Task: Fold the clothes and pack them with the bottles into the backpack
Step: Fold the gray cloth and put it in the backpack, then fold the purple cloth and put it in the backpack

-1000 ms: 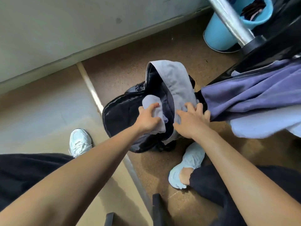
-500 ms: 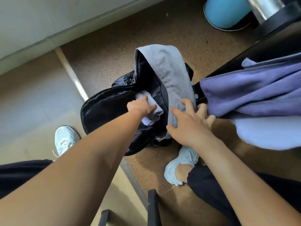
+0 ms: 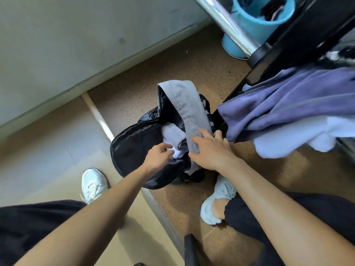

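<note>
A black backpack (image 3: 132, 148) stands open on the brown floor, its grey front flap (image 3: 184, 104) lifted up. A folded pale lilac and white cloth (image 3: 172, 133) lies inside the opening. My left hand (image 3: 158, 157) reaches into the opening, and its curled fingertips pinch the white edge of that cloth. My right hand (image 3: 210, 148) lies with spread fingers on the lower part of the grey flap and holds it aside. A purple garment (image 3: 288, 100) and a white one (image 3: 299, 135) hang over a black edge at the right. No bottle is in view.
A blue bucket (image 3: 255, 22) stands at the back right behind a slanted metal tube (image 3: 228, 25). My two pale shoes (image 3: 93, 184) (image 3: 219, 200) flank the backpack. A grey wall runs along the left. A dark chair part (image 3: 190, 248) shows at the bottom.
The cloth has gone deeper into the backpack, and my left hand has drawn back to its near edge. My right hand stays on the grey flap. The view has tilted up.
</note>
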Motion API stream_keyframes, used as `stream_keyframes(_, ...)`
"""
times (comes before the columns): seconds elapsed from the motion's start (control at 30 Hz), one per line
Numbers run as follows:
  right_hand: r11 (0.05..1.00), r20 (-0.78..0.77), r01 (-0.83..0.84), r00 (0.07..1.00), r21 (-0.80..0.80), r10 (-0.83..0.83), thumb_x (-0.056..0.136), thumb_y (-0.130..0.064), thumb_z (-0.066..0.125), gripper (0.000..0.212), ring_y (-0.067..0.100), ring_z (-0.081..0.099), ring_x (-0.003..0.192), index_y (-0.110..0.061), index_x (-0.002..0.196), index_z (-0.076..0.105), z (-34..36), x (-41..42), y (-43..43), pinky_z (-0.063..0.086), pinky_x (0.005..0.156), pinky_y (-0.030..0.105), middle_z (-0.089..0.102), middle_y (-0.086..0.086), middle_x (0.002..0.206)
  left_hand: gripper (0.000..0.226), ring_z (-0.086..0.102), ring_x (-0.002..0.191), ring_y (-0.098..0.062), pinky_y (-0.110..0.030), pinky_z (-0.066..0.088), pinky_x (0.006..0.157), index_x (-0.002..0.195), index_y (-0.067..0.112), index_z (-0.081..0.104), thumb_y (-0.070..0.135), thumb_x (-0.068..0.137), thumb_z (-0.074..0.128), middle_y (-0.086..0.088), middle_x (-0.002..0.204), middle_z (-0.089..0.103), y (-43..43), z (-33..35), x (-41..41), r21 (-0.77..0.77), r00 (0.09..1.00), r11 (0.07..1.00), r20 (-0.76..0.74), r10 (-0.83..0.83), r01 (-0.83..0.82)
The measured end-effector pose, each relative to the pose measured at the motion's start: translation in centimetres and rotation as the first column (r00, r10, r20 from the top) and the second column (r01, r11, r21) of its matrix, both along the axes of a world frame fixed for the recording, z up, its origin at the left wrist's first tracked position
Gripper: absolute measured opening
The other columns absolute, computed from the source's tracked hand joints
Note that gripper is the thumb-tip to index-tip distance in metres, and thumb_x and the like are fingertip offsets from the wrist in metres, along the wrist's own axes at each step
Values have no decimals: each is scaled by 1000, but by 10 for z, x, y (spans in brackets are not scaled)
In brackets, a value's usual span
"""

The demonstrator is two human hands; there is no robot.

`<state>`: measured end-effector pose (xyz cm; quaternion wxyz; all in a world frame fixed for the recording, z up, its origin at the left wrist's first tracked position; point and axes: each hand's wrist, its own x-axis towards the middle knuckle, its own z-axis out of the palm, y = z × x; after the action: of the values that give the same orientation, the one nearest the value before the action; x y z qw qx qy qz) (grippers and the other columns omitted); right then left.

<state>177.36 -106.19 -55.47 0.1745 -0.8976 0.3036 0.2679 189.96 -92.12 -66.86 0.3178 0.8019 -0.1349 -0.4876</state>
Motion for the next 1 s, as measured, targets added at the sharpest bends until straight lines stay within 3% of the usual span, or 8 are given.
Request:
stream_keyframes(0.23, 994, 326, 36, 943, 103, -68, 96, -40, 58, 47, 28, 42, 127, -27, 140, 54, 42, -37, 4, 38, 106, 43, 43, -5, 149, 18, 59, 60, -7, -21, 49, 59, 99, 15, 76, 8, 97, 60, -1, 78, 71, -2, 100, -32, -289, 993, 950, -48, 108, -117)
stream_keyframes(0.3, 988, 562, 127, 813, 89, -155, 92, -28, 64, 34, 24, 56, 112, -22, 125, 67, 60, -54, 5, 47, 95, 39, 62, -2, 126, 20, 59, 63, -9, -18, 48, 58, 98, 16, 76, 7, 96, 59, -2, 80, 72, -12, 130, -41, -348, 993, 931, -13, 115, -113)
stream_keyframes(0.4, 928, 879, 367, 463, -71, -115, 85, -11, 72, 11, 20, 62, 82, -14, 95, 75, 90, -83, 1, 54, 74, 38, 69, -1, 87, 18, 61, 69, -9, -16, 48, 60, 99, 15, 77, 8, 97, 60, -2, 83, 73, -32, 173, -58, -435, 995, 899, 61, 77, -43)
stream_keyframes(0.57, 616, 978, 760, 152, -207, 142, 90, -10, 70, 6, 32, 57, 84, -7, 92, 75, 131, -129, -23, 51, 76, 46, 69, 8, 89, 12, 66, 83, -4, -20, 50, 75, 106, 21, 75, 18, 96, 69, 7, 98, 75, -72, 220, -92, -520, 975, 846, 220, 2, 115)
stream_keyframes(0.7, 526, 969, 826, 246, -201, -16, 79, -38, 74, 41, 34, 55, 102, -13, 110, 70, 135, -147, -46, 44, 87, 46, 66, 6, 113, 33, 64, 101, -4, -16, 51, 81, 121, 28, 65, 28, 90, 77, 8, 118, 65, -103, 242, -115, -539, 894, 785, 445, -42, 305)
stream_keyframes(0.83, 659, 871, 748, 375, -82, -318, 71, -50, 77, 67, 33, 58, 111, -18, 127, 60, 115, -145, -62, 44, 90, 45, 61, 4, 127, 29, 64, 102, -11, -30, 54, 86, 120, 31, 67, 31, 91, 75, 5, 116, 60, -132, 249, -128, -431, 748, 782, 661, -66, 450)
stream_keyframes(0.9, 676, 861, 734, 378, -55, -339, 72, -47, 79, 67, 32, 60, 107, -18, 129, 57, 109, -142, -65, 49, 86, 44, 60, 4, 125, 9, 64, 81, -4, -30, 51, 74, 95, 32, 73, 25, 95, 68, 11, 90, 68, -139, 252, -125, -479, 778, 790, 629, 6, 381)
stream_keyframes(1.0, 629, 855, 772, 384, -90, -349, 74, -45, 78, 63, 33, 61, 102, -20, 126, 56, 105, -140, -68, 49, 83, 45, 61, 3, 120, 22, 56, 68, -8, -31, 46, 67, 82, 27, 69, 18, 98, 58, 12, 70, 65, -146, 263, -113, -625, 907, 770, 387, 165, 126)
